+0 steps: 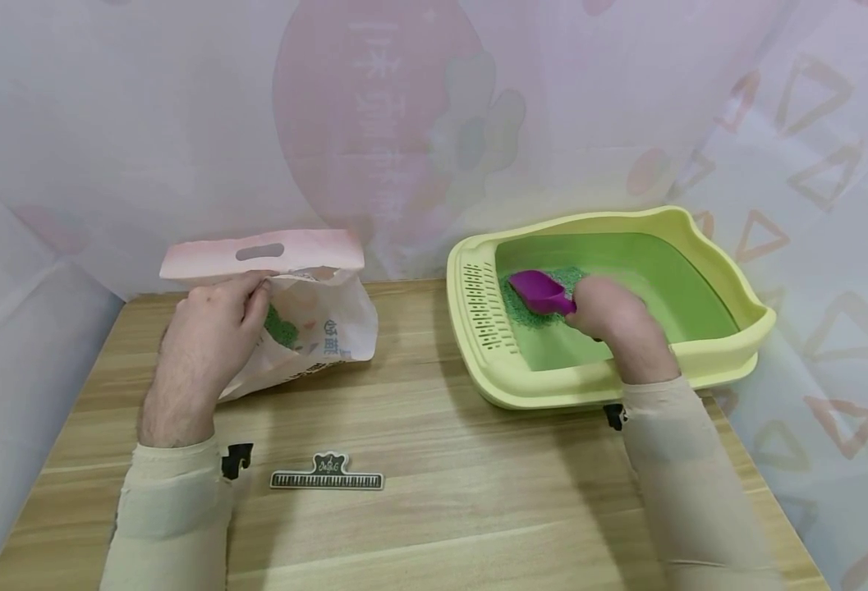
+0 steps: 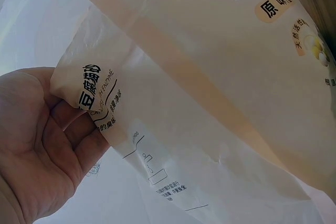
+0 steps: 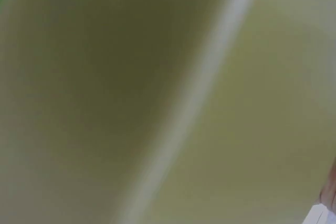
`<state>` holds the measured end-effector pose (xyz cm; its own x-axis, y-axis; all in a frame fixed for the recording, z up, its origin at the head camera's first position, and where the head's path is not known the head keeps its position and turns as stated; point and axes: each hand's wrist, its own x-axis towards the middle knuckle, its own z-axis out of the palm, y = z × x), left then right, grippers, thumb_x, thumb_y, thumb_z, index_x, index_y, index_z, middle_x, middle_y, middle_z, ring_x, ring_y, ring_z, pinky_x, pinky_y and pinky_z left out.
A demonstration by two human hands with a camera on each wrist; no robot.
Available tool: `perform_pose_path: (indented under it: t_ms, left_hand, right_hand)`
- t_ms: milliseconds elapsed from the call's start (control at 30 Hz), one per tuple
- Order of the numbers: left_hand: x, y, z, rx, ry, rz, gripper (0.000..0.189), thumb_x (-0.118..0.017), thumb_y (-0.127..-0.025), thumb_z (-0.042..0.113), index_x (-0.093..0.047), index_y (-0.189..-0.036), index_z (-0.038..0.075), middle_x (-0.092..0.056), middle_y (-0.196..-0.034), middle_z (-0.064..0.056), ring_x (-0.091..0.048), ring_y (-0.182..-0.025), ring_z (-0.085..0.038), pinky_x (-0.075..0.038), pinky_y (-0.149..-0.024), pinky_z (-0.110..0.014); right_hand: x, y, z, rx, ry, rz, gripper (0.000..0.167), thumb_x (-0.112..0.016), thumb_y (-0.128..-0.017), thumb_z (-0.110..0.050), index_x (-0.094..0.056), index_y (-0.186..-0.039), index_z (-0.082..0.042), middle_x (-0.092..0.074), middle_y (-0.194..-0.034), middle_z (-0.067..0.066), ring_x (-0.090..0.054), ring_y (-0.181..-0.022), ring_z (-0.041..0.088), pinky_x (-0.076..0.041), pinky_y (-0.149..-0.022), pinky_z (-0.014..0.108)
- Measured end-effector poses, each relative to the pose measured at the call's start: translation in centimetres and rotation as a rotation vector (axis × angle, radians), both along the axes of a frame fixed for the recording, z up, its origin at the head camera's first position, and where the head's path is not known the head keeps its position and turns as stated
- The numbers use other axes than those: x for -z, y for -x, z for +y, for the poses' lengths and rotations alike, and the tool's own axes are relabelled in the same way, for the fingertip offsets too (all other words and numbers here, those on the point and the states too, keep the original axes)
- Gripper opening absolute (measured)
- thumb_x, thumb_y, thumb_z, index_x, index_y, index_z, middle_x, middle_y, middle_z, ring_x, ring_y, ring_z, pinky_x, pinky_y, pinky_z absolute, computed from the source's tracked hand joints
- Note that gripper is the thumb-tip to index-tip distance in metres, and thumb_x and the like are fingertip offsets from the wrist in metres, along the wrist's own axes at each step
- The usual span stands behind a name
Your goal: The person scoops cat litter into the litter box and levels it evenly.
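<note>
My left hand [image 1: 212, 332] pinches the top edge of a pale pink cat litter bag [image 1: 348, 316], pulling its mouth apart; green litter pellets [image 1: 281, 327] show inside. In the left wrist view the thumb and fingers grip the printed bag [image 2: 173, 82] at its edge. Over at the right, my right hand [image 1: 611, 308] grips the handle of a purple scoop [image 1: 539, 290]. The scoop's bowl lies on green litter [image 1: 530, 316] inside the yellow-green litter box [image 1: 552, 390]. In the right wrist view, the blurred wall of the box [image 3: 252, 103] fills nearly everything.
A black and white bag clip [image 1: 328, 472] with a piano-key pattern lies on the wooden table [image 1: 434, 509] near the front. The box has a slotted ledge [image 1: 481, 308] along its left side. Printed cloth [image 1: 589, 98] hangs behind and at both sides.
</note>
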<state>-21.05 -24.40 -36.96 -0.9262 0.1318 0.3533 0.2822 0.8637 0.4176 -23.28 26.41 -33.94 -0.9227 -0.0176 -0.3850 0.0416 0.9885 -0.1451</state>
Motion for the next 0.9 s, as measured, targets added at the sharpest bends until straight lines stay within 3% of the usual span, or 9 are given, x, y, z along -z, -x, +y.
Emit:
perform_pose_path:
  t_ms: [367,600,900]
  left_hand:
    - [0.0,0.0,-0.1,0.0,-0.001,0.001,0.032,-0.05,-0.126,0.023,-0.078,-0.125,0.007,-0.059,-0.075,-0.009,-0.052,-0.06,-0.025,-0.037,-0.056,-0.038]
    - [0.0,0.1,0.0,-0.003,-0.001,-0.003,0.032,-0.05,-0.126,0.024,-0.077,-0.123,0.008,-0.057,-0.074,-0.008,-0.052,-0.06,-0.025,-0.037,-0.055,-0.038]
    - [0.0,0.1,0.0,-0.001,-0.004,0.007,0.032,-0.05,-0.126,0.025,-0.076,-0.118,0.008,-0.054,-0.072,-0.007,-0.052,-0.059,-0.025,-0.037,-0.055,-0.038]
  right_hand:
    - [0.8,0.0,-1.7,0.007,-0.031,-0.147,0.031,-0.07,-0.114,-0.017,-0.075,-0.087,-0.004,-0.074,-0.067,0.005,-0.065,-0.054,0.011,-0.048,-0.051,0.022]
    - [0.9,0.0,-1.9,-0.017,-0.044,-0.148,0.029,-0.071,-0.116,-0.022,-0.076,-0.093,-0.006,-0.076,-0.072,0.006,-0.066,-0.057,0.012,-0.048,-0.053,0.024]
    - [1.0,-0.3,-1.8,-0.041,-0.01,-0.125,0.021,-0.07,-0.115,-0.016,-0.074,-0.098,-0.003,-0.078,-0.078,0.01,-0.068,-0.062,0.015,-0.048,-0.055,0.024]
